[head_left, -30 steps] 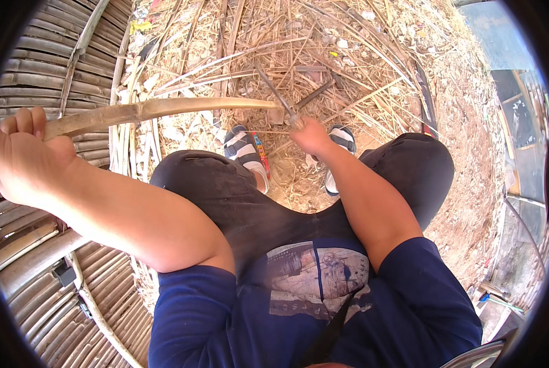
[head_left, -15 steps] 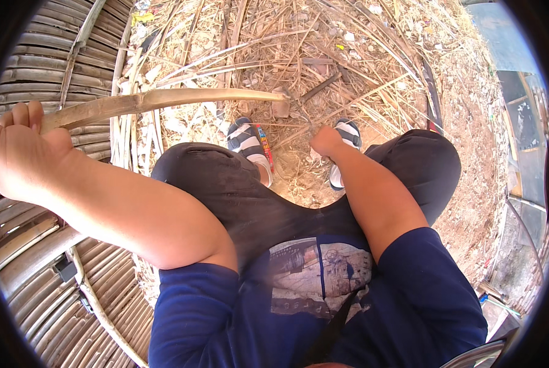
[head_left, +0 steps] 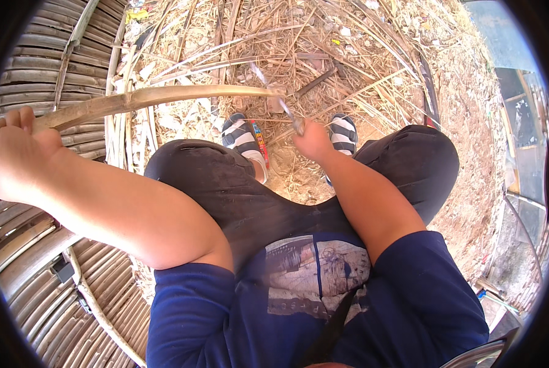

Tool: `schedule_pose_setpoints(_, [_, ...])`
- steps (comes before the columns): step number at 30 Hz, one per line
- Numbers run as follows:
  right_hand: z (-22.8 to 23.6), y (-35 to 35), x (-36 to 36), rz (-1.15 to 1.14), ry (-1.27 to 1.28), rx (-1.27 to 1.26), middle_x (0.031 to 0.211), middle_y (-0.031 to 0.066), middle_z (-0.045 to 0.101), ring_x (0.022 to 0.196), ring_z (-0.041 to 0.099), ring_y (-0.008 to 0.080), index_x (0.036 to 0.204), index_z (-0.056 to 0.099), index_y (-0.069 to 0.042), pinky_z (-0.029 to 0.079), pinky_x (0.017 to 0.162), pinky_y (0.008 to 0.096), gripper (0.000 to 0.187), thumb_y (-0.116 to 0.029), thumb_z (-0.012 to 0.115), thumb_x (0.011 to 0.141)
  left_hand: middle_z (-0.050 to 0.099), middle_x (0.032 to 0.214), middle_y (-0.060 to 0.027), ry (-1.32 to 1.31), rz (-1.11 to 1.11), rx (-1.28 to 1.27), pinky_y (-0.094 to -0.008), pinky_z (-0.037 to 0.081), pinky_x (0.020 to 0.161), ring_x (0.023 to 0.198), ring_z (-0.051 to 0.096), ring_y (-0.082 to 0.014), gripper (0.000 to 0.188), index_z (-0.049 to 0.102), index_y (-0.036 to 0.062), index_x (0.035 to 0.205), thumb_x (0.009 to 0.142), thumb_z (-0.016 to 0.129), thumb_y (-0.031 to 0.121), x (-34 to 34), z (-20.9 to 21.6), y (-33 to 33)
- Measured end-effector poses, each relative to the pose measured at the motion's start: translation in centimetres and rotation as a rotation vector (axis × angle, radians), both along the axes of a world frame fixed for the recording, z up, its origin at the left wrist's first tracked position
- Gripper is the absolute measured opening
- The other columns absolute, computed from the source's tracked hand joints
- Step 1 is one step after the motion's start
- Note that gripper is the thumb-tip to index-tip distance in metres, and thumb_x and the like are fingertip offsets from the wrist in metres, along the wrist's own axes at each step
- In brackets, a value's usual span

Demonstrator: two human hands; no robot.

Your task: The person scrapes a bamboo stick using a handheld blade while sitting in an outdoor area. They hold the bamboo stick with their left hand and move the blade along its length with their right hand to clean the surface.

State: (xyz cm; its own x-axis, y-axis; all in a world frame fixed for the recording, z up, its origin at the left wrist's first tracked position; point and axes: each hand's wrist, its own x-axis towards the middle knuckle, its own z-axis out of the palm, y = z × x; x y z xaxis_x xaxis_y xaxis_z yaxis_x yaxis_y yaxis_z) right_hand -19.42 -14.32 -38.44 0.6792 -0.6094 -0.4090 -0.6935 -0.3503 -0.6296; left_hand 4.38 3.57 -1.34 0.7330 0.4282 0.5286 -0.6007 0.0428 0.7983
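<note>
My left hand [head_left: 23, 156] is wrapped round the near end of a long split bamboo piece [head_left: 139, 98] at the far left. The bamboo reaches to the right and narrows to a pale tip, just beyond my feet. Over a small wooden block [head_left: 274, 105] lies that tip. In my closed right hand [head_left: 313, 141], between my feet, is the handle of a knife [head_left: 291, 113]. Its thin, shiny blade points away to the upper left and crosses the bamboo's tip; whether it touches is not plain, as motion blurs it.
Bamboo slat walling [head_left: 35, 86] runs along my left. Dry straw and long split strips [head_left: 250, 37] litter the ground ahead. My sandalled feet [head_left: 343, 134] stand on both sides of the working spot, with a red wrapper [head_left: 259, 144] by the left one. Grey panels [head_left: 520, 116] lean at the right.
My right hand has moved a little left and the knife blade has swung into plain sight, across the bamboo's tip. The bamboo and my left hand stay almost where they were.
</note>
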Motion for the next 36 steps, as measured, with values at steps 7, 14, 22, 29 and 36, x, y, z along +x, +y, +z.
schedule_pose_setpoints(7, [0.6,-1.1,1.6,-0.013,0.249,0.203,0.093,0.0298,0.067,0.091,0.066,0.0431,0.107,0.06,0.008,0.052,0.08,0.046,0.04,-0.018,0.062,0.076,0.048,0.072,-0.0057,0.121,0.109,-0.072,-0.0292,0.033,0.052,0.062,0.048,-0.0164,0.014,0.057,-0.0029,0.096,0.091,0.06,0.01,0.3,0.2,-0.1])
schedule_pose_setpoints(14, [3.7,-0.1,3.5,-0.158,-0.123,0.209,0.091,0.0264,0.067,0.085,0.065,0.0424,0.114,0.057,0.005,0.052,0.075,0.0436,0.046,-0.018,0.063,0.075,0.039,0.068,-0.0037,0.016,0.002,-0.062,-0.0296,0.026,0.049,0.054,0.028,-0.014,0.011,0.055,-0.0066,0.091,0.09,0.058,0.004,-0.2,0.1,-0.6])
schedule_pose_setpoints(22, [1.7,0.6,0.9,0.192,0.135,-0.1,0.099,0.0271,0.067,0.092,0.065,0.0409,0.111,0.061,0.0,0.051,0.083,0.0449,0.041,-0.02,0.062,0.076,0.045,0.072,-0.0067,0.117,0.082,-0.049,-0.0296,0.03,0.048,0.056,0.04,-0.014,0.018,0.052,-0.0057,0.091,0.089,0.063,0.009,0.6,0.1,0.3])
schedule_pose_setpoints(29, [-1.6,-0.9,1.2,-0.176,0.195,0.398,0.062,0.0171,0.059,0.048,0.057,0.0242,0.08,0.058,0.004,0.044,0.043,0.0378,0.018,-0.013,0.061,0.077,0.048,0.061,-0.0038,0.084,-0.038,-0.067,-0.0279,0.038,0.049,0.053,0.045,-0.0114,0.032,0.045,0.0047,0.082,0.085,0.075,0.015,2.3,-2.2,-1.6])
schedule_pose_setpoints(36, [-0.1,-1.0,2.2,-0.38,0.006,0.613,0.057,0.0104,0.053,0.044,0.05,0.0185,0.089,0.053,0.002,0.036,0.036,0.0355,0.019,-0.009,0.062,0.076,0.034,0.06,-0.0003,-0.013,-0.149,-0.085,-0.0288,0.028,0.048,0.052,0.03,-0.0119,0.031,0.044,0.0029,0.073,0.085,0.071,0.012,-0.5,-0.2,-2.0])
